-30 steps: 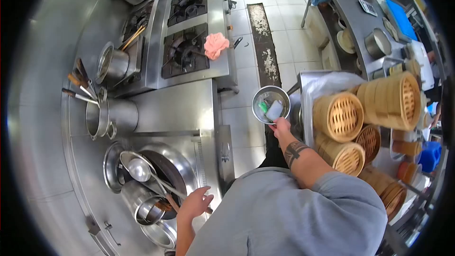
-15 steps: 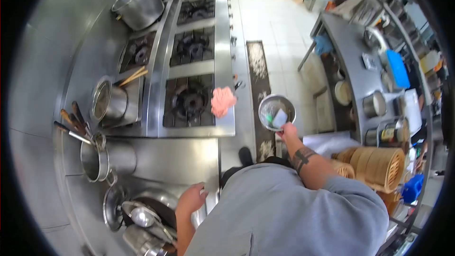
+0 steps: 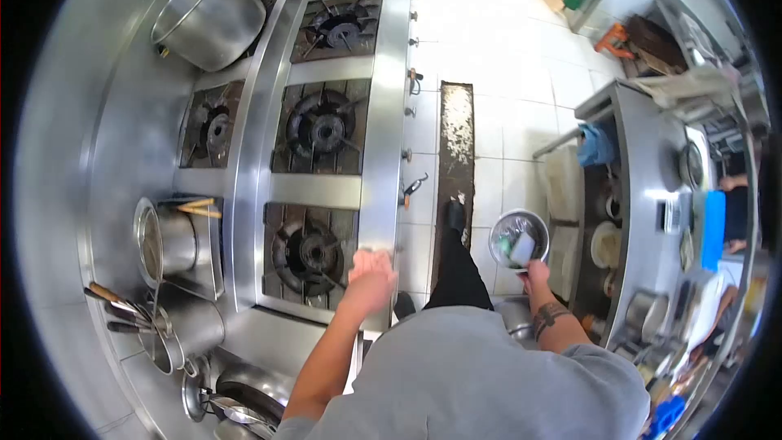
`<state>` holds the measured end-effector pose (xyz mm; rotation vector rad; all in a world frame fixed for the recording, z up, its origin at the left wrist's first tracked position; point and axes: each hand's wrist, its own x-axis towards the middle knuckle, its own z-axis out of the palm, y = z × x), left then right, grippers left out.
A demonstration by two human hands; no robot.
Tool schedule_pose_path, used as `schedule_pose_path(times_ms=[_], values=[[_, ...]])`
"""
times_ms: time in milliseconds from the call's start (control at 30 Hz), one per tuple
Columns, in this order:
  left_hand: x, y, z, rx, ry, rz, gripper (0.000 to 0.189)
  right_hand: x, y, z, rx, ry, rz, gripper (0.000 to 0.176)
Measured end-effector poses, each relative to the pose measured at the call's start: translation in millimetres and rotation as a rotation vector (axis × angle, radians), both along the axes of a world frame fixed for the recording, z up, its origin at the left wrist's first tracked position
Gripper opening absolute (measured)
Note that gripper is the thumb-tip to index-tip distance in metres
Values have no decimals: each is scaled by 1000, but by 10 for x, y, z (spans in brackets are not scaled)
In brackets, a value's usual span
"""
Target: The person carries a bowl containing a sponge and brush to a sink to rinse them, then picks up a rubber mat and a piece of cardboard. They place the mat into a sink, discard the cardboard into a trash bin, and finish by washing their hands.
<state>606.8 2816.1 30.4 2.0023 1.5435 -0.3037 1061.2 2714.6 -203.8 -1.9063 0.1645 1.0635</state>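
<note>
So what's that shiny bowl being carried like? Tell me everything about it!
The metal bowl is round, shiny and steel-looking, with a thin rim. It is held open side up over the white tiled floor. The right hand grips its near rim. Inside lie a pale flat piece and a green bit, both too small to name.

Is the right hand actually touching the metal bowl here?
Touching. The head view shows the right hand gripping the near rim of the metal bowl, holding it up over the tiled floor.
</note>
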Motion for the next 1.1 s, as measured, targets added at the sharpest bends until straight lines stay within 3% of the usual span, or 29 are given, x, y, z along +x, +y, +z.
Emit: schedule_pose_path(times_ms=[67,167,233,267,333,367,433,467,633,700,733,767,867,967,1000,1067,1100], values=[[-94,150,-367,-206,100,-133,56,154,218,-118,-66,29,-55,11],[121,676,32,-302,43,25,52,637,573,-442,-190,-27,99,10],[285,1230,335,-767,119,-366,39,834,901,-527,-316,-310,863,7],[282,1378,238,-773,125,-387,39,915,1044,-579,-280,-217,686,9],[266,1611,-60,-742,145,-140,33,789,1713,47,-187,-71,301,12],[395,1854,-17,-728,136,-160,33,827,1916,113,-178,-87,283,12],[687,2325,191,-530,-61,82,34,950,2345,245,-213,-127,480,13],[753,2515,138,-486,-152,72,33,895,2670,670,-183,-76,436,19],[1277,3220,49,-343,-587,227,32,1001,3888,1643,-12,-40,506,21],[1530,3458,-49,-317,-885,421,38,967,4352,2074,32,-46,550,21],[1619,3633,-162,-456,-975,434,55,934,4605,2308,61,-36,602,20],[1770,3813,-106,-442,-989,430,55,923,4878,2477,89,-26,653,19],[2248,4421,-27,-452,-1220,603,88,886,5609,2733,144,4,648,11],[2591,5294,34,-583,-1337,645,96,1027,6318,2685,124,-46,744,3],[2671,5601,-2,-656,-1322,690,94,1108,6542,2691,96,-176,900,5],[2849,6235,152,-720,-1377,771,91,1203,6955,2761,184,-74,789,8],[2898,6519,-51,-773,-1406,736,92,1080,7230,3153,145,-44,687,9]])
